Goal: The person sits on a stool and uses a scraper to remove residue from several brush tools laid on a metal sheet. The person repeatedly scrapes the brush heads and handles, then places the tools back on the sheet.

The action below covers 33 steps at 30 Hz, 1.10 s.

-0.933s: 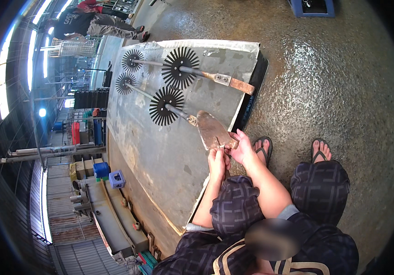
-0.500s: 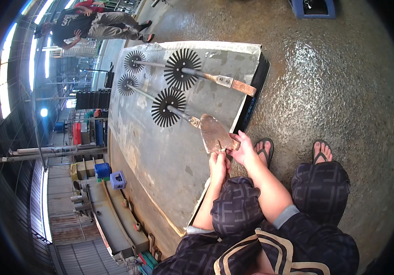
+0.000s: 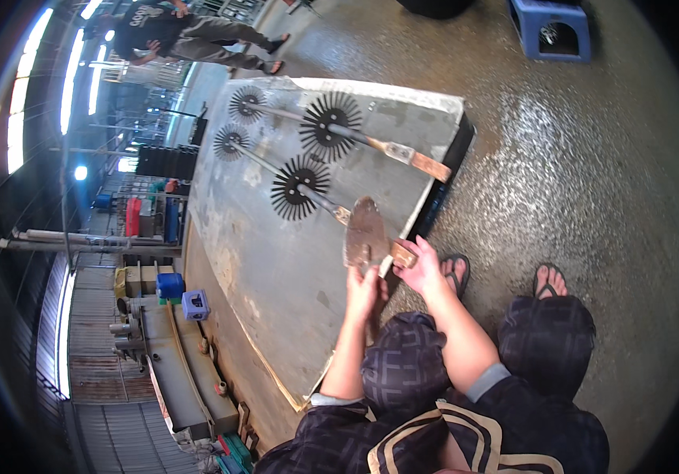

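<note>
Fingers of my left hand (image 3: 362, 287) grip a rusty trowel (image 3: 365, 231), my right hand (image 3: 423, 268) a spiked-disc tool (image 3: 300, 188), at the edge of the slab (image 3: 276, 265).

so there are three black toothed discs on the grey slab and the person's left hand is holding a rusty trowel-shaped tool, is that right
Not quite: the head view shows four black toothed discs, not three, on the grey slab. The left hand is indeed holding a rusty trowel-shaped tool.

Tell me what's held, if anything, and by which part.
Left hand: rusty flat blade, by its lower end. Right hand: brown bar, by its near end.
</note>
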Tool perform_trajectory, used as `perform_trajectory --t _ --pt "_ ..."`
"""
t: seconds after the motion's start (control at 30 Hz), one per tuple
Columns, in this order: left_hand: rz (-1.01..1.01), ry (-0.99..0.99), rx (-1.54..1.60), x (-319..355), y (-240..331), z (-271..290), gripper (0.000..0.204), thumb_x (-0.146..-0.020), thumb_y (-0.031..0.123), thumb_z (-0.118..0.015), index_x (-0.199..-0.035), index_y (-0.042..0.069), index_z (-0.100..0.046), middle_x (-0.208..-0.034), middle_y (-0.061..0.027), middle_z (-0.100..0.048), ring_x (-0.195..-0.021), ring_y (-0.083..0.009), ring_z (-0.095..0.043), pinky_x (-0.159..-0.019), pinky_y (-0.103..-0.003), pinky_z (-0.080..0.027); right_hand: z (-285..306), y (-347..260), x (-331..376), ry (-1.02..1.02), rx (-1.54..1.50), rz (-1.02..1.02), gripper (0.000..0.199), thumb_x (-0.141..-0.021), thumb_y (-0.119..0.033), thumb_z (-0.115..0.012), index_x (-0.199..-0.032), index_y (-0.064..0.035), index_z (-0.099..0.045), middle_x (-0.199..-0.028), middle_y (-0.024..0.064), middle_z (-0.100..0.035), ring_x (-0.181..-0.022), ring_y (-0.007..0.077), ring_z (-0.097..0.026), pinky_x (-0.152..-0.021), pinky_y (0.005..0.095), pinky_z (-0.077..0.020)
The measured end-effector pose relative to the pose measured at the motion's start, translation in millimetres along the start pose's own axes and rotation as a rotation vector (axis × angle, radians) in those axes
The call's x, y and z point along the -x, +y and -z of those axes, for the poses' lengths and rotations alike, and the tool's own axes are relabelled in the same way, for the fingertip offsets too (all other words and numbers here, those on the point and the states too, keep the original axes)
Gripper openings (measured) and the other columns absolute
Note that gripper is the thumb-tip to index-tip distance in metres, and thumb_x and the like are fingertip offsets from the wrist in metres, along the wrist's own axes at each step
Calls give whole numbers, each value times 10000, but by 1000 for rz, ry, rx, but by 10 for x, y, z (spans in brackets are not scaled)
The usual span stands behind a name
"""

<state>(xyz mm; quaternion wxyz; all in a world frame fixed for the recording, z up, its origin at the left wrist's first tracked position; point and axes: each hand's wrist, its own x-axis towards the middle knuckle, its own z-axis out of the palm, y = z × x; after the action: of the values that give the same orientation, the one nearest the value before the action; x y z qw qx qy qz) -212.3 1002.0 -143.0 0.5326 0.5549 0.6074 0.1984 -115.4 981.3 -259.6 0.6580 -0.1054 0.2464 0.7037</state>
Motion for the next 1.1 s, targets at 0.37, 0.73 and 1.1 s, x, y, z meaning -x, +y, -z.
perform_trajectory --t 0.37,0.73,1.1 --pt "-259 184 -937 74 275 79 319 -754 202 -625 -1051 136 -531 -533 -41 -577 -467 -139 -575 -513 -309 -455 -91 5 62 17 3 17 458 -895 -455 -328 -1023 -98 -584 -926 77 -553 -770 209 -489 -656 334 -385" --pt "-97 34 -932 454 313 -1 341 -783 361 -601 -1070 205 -504 -698 -140 -623 -745 -330 -627 -681 -418 -472 -167 -31 120 31 -58 22 583 -891 -560 -213 -1088 -135 -561 -1057 83 -468 -851 235 -470 -746 372 -364" --pt "-87 -2 -585 315 290 -127 249 -878 196 -513 -1115 124 -540 -520 -24 -561 -445 -85 -540 -440 -247 -422 189 114 -94 4 -112 -4 181 -884 -241 -480 -992 -131 -576 -842 6 -554 -778 162 -516 -678 328 -401"
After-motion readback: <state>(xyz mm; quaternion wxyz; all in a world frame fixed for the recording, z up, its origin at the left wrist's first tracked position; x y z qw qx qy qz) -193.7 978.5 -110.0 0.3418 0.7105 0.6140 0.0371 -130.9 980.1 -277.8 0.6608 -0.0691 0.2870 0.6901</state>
